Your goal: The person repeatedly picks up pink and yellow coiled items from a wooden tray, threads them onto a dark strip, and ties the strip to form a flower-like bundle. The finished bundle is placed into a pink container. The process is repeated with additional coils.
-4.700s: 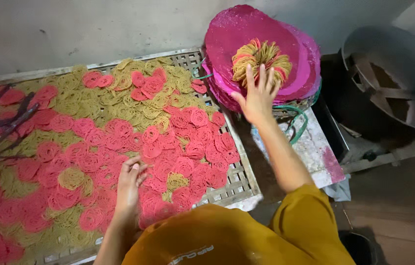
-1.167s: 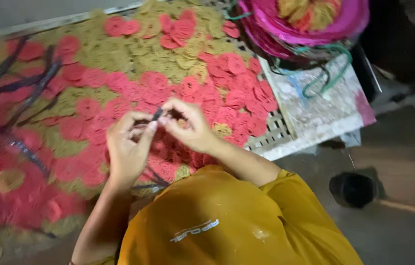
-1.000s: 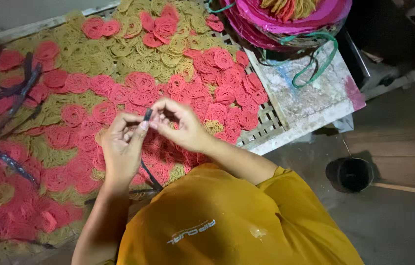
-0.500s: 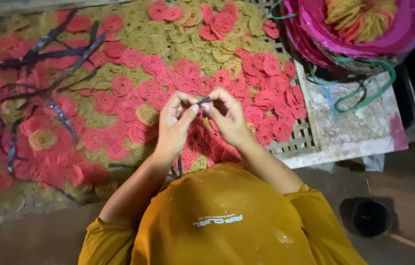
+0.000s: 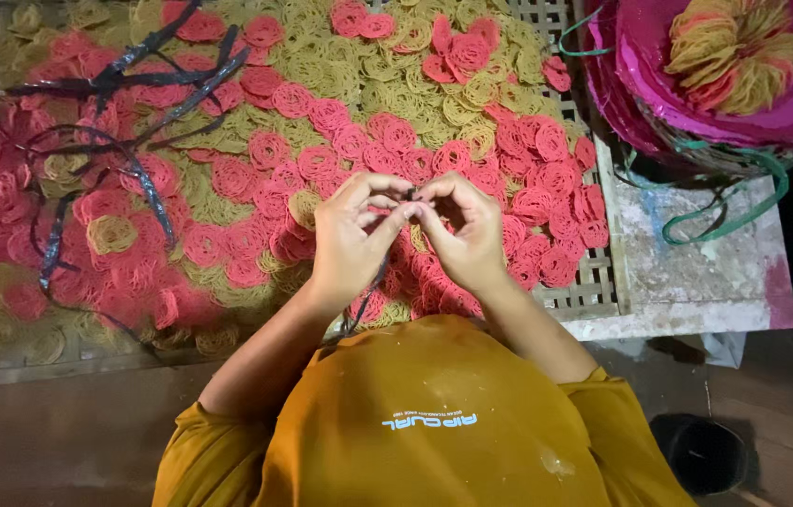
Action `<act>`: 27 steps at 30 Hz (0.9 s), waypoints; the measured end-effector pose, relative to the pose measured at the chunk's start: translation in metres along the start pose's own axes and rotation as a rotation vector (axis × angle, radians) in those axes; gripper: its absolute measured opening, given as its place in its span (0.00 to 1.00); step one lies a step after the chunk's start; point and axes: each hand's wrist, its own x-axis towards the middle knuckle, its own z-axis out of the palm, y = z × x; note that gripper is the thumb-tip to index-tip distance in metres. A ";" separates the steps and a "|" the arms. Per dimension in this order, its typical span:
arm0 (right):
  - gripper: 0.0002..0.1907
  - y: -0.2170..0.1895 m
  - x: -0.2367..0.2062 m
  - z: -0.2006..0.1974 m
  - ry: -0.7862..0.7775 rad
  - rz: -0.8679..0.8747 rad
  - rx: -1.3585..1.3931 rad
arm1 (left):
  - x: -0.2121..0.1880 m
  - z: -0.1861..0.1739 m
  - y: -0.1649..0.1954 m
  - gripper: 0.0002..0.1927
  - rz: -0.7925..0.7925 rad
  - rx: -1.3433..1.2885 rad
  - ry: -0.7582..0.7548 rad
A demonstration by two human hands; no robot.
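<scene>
Dark plastic strip (image 5: 412, 197): pinched between the fingers of left hand (image 5: 351, 239) and right hand (image 5: 465, 230), its tail trailing below over pink and yellow noodle rounds (image 5: 256, 150) on the slatted desk (image 5: 594, 282); best kept taut, fingertips close together.

Lighting was warm and uneven: brightest over the centre, dim toward the lower corners and right edge. Focus was slightly soft throughout, with no glare noted.
</scene>
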 end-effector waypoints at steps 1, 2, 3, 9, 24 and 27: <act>0.04 -0.002 -0.001 -0.001 -0.013 0.047 0.027 | 0.001 -0.003 -0.002 0.08 -0.054 -0.064 -0.031; 0.03 -0.002 -0.002 -0.002 -0.026 0.096 0.053 | 0.002 -0.005 -0.003 0.08 -0.111 -0.129 -0.063; 0.03 -0.002 -0.002 -0.003 -0.043 0.084 0.096 | 0.003 -0.007 -0.004 0.06 -0.116 -0.095 -0.073; 0.04 0.005 -0.003 -0.007 -0.089 0.083 0.253 | 0.009 -0.004 0.000 0.04 -0.097 -0.089 -0.146; 0.05 0.013 -0.003 -0.001 -0.055 0.155 0.227 | 0.012 -0.005 -0.017 0.02 -0.190 -0.275 -0.186; 0.05 0.009 0.000 -0.003 -0.065 0.126 0.128 | 0.010 -0.008 -0.010 0.02 -0.133 -0.047 -0.119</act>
